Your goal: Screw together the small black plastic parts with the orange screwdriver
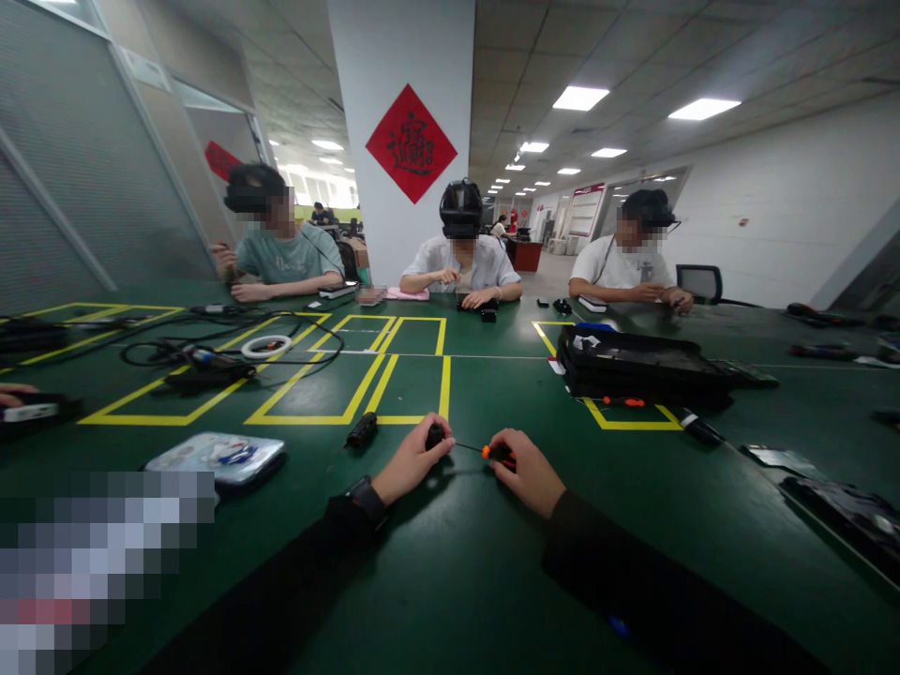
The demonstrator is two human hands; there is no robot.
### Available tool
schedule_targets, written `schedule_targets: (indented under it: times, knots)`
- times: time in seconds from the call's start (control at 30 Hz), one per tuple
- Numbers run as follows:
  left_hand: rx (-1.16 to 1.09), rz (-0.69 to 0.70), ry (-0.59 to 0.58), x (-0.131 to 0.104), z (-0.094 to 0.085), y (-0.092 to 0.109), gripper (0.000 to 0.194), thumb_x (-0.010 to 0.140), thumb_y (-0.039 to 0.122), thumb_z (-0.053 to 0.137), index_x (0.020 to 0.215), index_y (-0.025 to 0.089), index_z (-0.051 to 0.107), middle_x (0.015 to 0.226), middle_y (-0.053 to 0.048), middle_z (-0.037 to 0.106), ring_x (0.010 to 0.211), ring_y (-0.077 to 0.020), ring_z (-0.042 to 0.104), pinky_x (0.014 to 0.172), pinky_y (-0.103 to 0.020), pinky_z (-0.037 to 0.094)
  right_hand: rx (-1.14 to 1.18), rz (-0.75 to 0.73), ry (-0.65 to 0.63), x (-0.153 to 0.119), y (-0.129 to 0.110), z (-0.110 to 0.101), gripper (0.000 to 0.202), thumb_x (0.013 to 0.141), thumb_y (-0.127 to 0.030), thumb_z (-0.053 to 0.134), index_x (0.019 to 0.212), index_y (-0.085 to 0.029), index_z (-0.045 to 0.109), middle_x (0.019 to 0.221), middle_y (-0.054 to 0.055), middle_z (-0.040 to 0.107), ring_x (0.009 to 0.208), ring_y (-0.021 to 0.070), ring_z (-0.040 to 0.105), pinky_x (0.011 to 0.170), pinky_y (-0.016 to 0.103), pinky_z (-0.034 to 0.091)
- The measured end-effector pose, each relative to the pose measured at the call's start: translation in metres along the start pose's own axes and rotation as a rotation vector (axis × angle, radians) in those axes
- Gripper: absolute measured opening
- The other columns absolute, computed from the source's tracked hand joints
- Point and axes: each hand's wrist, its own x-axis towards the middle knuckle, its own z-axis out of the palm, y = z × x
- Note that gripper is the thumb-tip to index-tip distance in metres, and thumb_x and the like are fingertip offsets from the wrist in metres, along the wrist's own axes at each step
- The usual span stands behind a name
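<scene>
- Far left edge: another person's hand (18, 397) rests beside a black-and-white device (32, 412) on the green table (450, 581).
- Left: black cables (175, 361) lie in loose loops; a pale flat case (217, 453) lies nearer the wearer.
- Left of centre: a white ring (271, 347) lies flat among the cables. A co-worker in a teal shirt (288, 251) sits beyond.
- Centre left: a small black object (362, 429) lies near the left hand, apart from it.
- Centre: the left hand (409, 461) grips a black part (435, 435) between thumb and fingers, just above the table.
- Centre: the screwdriver (502, 457) lies between both hands, orange collar exposed, shaft directed at the black part. Tip contact cannot be determined.
- Centre right: the right hand (529, 475) is closed around the screwdriver handle.
- Right: black trays (633, 364) lie stacked beyond the right hand; an orange-ended item (634, 403) lies at their near edge.
- Far right: a black cylindrical object (701, 428) lies near an opened device (847, 516).
</scene>
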Motion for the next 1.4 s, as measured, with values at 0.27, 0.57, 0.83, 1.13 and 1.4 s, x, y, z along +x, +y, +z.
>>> schedule_targets:
  times: [0.27, 0.57, 0.83, 1.13, 1.4]
  knots:
    - [-0.008, 0.013, -0.006, -0.0002, 0.0008, -0.0020, 0.016, 0.081, 0.033, 0.048, 0.089, 0.019, 0.047, 0.084, 0.000, 0.052, 0.077, -0.0139, 0.050, 0.073, -0.027, 0.040, -0.009, -0.006, -0.030, 0.0013, -0.0030, -0.0036, 0.012, 0.084, -0.018, 0.046, 0.085, -0.017, 0.058, 0.087, 0.005, 0.055, 0.087, 0.0170, 0.049, 0.080, 0.032, 0.039]
    - [0.038, 0.027, -0.006, 0.0000, 0.0018, -0.0018, 0.017, 0.080, 0.033, 0.048, 0.089, 0.019, 0.047, 0.084, 0.000, 0.053, 0.078, -0.0138, 0.050, 0.075, -0.027, 0.039, 0.034, 0.032, 0.031, 0.0004, 0.0002, -0.0003, 0.011, 0.076, -0.018, 0.056, 0.087, -0.018, 0.055, 0.086, 0.003, 0.055, 0.082, 0.0164, 0.050, 0.075, 0.030, 0.040]
    - [0.029, 0.033, -0.003, -0.0012, 0.0006, 0.0006, 0.016, 0.080, 0.033, 0.048, 0.088, 0.019, 0.048, 0.084, 0.000, 0.053, 0.077, -0.0137, 0.050, 0.073, -0.025, 0.039, 0.016, 0.024, 0.025, 0.0016, 0.0009, -0.0025, 0.009, 0.081, -0.017, 0.049, 0.081, -0.017, 0.058, 0.084, 0.004, 0.055, 0.084, 0.0168, 0.050, 0.078, 0.031, 0.040]
    - [-0.008, 0.012, -0.011, 0.0001, -0.0010, -0.0022, 0.015, 0.080, 0.030, 0.049, 0.089, 0.019, 0.048, 0.085, 0.000, 0.053, 0.078, -0.0140, 0.050, 0.073, -0.026, 0.040, 0.082, 0.035, 0.026, 0.0002, 0.0012, -0.0018, 0.013, 0.079, -0.019, 0.054, 0.091, -0.017, 0.055, 0.090, 0.004, 0.055, 0.086, 0.0164, 0.051, 0.078, 0.031, 0.041]
    - [-0.030, 0.014, 0.004, -0.0001, -0.0002, -0.0032, 0.016, 0.079, 0.031, 0.051, 0.089, 0.019, 0.048, 0.083, 0.000, 0.053, 0.077, -0.0136, 0.050, 0.071, -0.026, 0.040, 0.106, -0.015, -0.018, 0.0016, 0.0041, -0.0033, 0.012, 0.084, -0.017, 0.046, 0.087, -0.017, 0.057, 0.087, 0.005, 0.055, 0.086, 0.0161, 0.050, 0.079, 0.031, 0.040]
